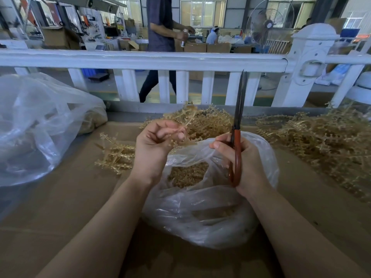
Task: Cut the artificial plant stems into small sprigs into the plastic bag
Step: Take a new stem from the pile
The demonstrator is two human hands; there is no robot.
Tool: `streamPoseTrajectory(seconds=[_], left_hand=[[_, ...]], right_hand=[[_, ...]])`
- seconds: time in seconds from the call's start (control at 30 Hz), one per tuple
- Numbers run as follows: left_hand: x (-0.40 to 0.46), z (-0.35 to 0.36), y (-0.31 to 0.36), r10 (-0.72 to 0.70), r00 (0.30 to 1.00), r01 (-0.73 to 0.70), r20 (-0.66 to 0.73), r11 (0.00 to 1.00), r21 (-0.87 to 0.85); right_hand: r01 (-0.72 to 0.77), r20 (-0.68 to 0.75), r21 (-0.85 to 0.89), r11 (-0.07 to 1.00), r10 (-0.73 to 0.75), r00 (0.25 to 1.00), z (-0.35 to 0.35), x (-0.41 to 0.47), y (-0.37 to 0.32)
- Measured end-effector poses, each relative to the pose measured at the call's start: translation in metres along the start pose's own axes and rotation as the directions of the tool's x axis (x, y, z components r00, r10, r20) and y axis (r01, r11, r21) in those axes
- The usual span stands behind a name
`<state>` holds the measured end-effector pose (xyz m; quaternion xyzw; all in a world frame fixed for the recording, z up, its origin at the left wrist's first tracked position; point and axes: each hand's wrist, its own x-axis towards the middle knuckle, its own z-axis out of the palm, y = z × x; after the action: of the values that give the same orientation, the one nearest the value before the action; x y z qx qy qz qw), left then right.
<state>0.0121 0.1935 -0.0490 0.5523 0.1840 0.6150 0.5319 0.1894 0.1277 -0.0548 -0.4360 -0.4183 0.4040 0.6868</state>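
Left hand [158, 141] pinches a tan stem [187, 121] right above the open plastic bag [200, 213], so cut pieces should drop straight in. Right hand [244, 163] grips the red-handled scissors [237, 141], blades together, pointing up, clear of the stem. More stems [321, 137] wait piled on the table [70, 197].

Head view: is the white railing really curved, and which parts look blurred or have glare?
Head view: the white railing bows, most likely from wide-angle distortion; the fan behind it and the walking person look soft; glare sits on the plastic bag folds; the scissors in the right hand are sharp.
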Motion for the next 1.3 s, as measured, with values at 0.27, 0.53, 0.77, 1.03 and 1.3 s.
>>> streamPoseTrajectory(seconds=[0.27, 0.53, 0.77, 1.03, 1.3], left_hand=[[0.0025, -0.0038, -0.0024, 0.060, 0.996, -0.056, -0.062, 0.997, 0.054], [-0.0006, -0.0014, 0.0013, -0.019, 0.995, 0.012, 0.099, 0.997, 0.070], [-0.0029, -0.0020, -0.0004, -0.163, 0.966, 0.133, 0.200, 0.979, 0.152], [-0.0034, -0.0015, -0.0001, -0.217, 0.935, 0.206, 0.279, 0.976, 0.070], [0.0001, -0.0066, -0.0014, -0.473, 0.859, 0.495, 0.198, 0.865, -0.083]], right_hand=[[0.024, -0.044, -0.072, 0.997, -0.028, 0.999, -0.0010, 0.0002, 0.0035], [0.050, -0.018, -0.087, 0.995, -0.052, 0.998, -0.0015, 0.0000, 0.0054], [0.016, 0.056, -0.002, 1.000, -0.016, 0.998, 0.0026, -0.0023, 0.0012], [0.000, 0.041, -0.037, 0.999, 0.002, 0.999, 0.0023, 0.0011, 0.0041], [0.018, 0.021, -0.015, 1.000, -0.018, 1.000, 0.0040, 0.0002, 0.0053]])
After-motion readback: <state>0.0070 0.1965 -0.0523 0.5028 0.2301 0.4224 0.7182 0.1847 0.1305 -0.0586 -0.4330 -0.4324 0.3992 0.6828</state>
